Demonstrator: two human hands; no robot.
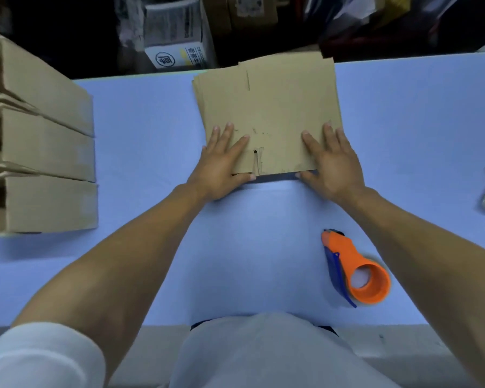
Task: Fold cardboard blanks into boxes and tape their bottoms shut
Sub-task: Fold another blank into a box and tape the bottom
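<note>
1. A white printed carton (177, 37) stands in the dark clutter beyond the table's far edge; it carries a round logo and a column of characters, too blurred to read.
2. A stack of flat cardboard blanks (266, 107) lies at the far middle of the blue table (140, 130), its near edge raised slightly off the surface.
3. The left hand (221, 161) rests on the near left corner of the top blank, fingers straight and spread, thumb curled under the near edge.
4. The right hand (331, 161) mirrors it on the near right corner, fingers flat on top, thumb at the edge.
5. Both forearms reach forward, bare below white sleeves.
6. An orange tape dispenser (353, 270) lies near the right forearm, well apart from the blanks.
7. Folded boxes (39, 141) sit stacked at the table's left.
</note>
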